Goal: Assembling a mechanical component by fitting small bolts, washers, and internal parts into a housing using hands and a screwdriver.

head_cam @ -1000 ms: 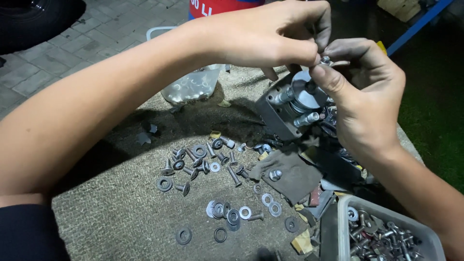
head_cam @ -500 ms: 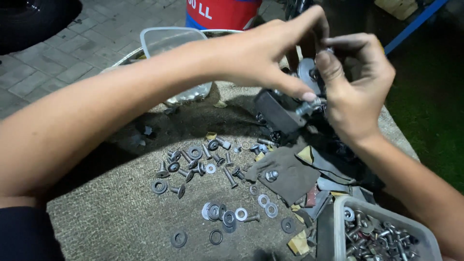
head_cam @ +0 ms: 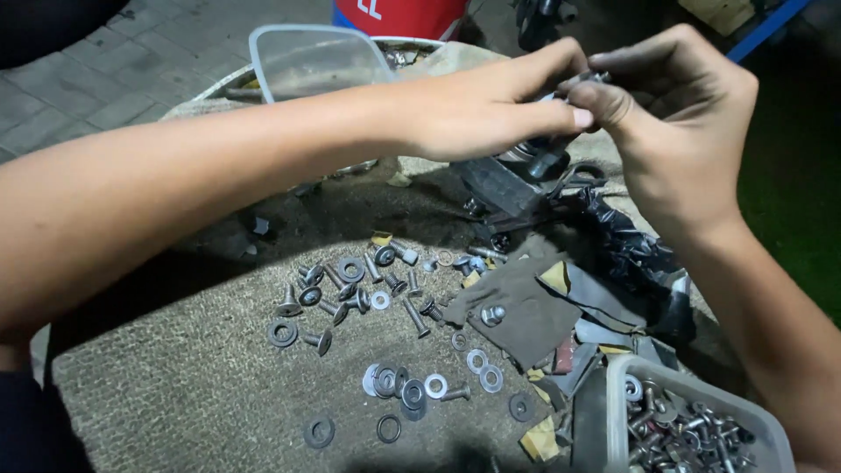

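Small metal bolt (head_cam: 598, 79) pinched between both hands (head_cam: 491, 109) above coarse sackcloth (head_cam: 175, 385).

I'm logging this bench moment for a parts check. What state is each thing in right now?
left hand: raised, fingers pinching a small metal part
right hand: raised, fingers on the same small metal part
bolts and washers: loose, scattered on the cloth
clear plastic tub: open, holding metal hardware
dark metal assembly: resting on the cloth below the hands
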